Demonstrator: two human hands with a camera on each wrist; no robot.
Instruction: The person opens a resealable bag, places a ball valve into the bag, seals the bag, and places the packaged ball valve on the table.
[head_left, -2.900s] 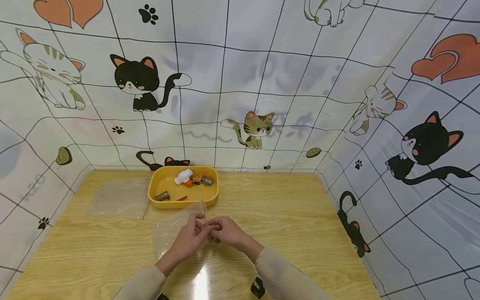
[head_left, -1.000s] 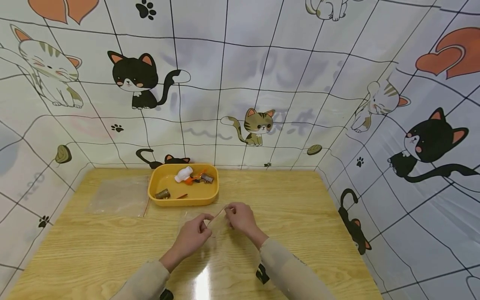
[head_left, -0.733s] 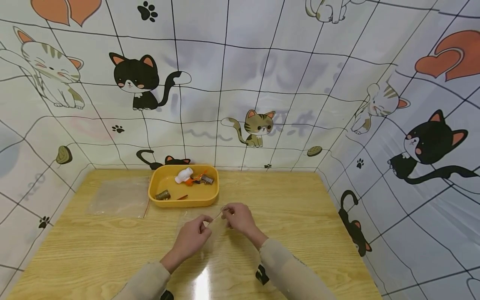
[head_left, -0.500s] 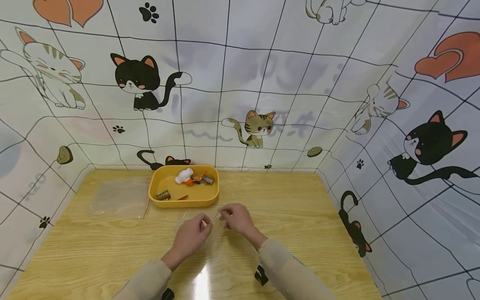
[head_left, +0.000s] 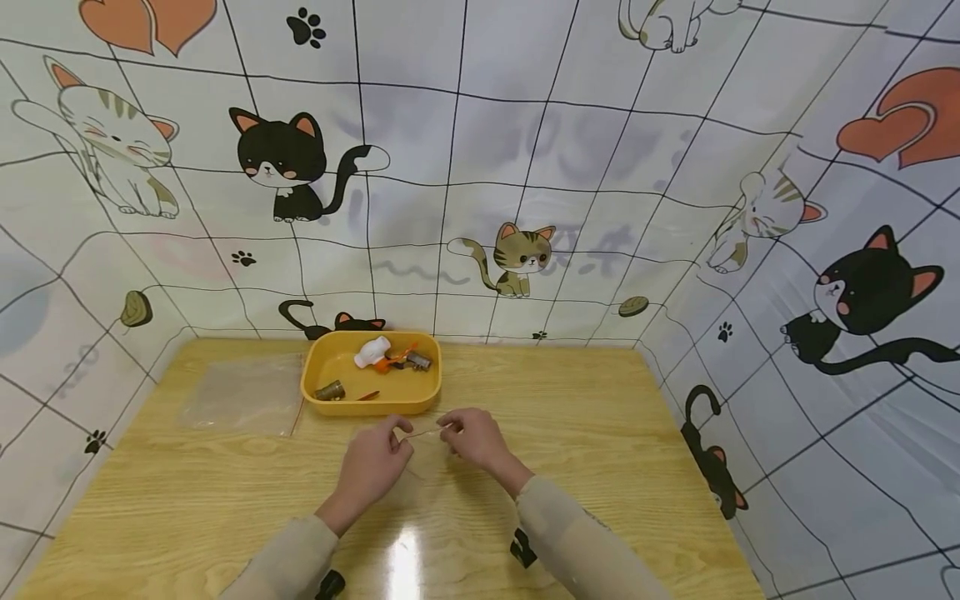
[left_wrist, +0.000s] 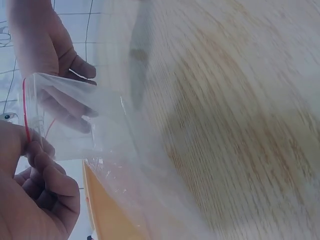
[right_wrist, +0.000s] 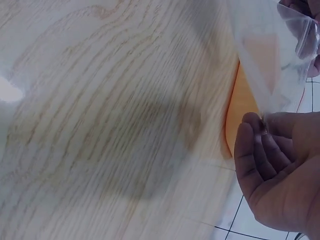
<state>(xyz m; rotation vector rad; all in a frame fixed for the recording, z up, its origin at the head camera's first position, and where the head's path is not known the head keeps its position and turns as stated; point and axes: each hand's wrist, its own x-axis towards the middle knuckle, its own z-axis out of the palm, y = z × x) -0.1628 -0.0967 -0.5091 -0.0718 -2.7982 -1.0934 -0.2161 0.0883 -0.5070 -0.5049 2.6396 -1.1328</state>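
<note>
Transparent zip-lock bag (left_wrist: 107,137) — in curled, pinching fingers of both left hand (head_left: 372,461) and right hand (head_left: 476,438) — near yellow tray (head_left: 367,408).

Head cam: high, forward-down, table (head_left: 585,450) and wall (head_left: 420,208). Wrist cams: close-in, rolled sideways, both catching bag (left_wrist: 107,137) and yellow tray (head_left: 372,407).

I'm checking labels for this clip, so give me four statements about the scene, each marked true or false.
1. The left hand and right hand pinch the same clear bag. True.
2. A second clear bag lies on the table, left of the yellow tray. True.
3. The tray is empty. False: a white item and other small things lie in it.
4. The line along the held bag's edge is blue. False: it is a red line.
</note>
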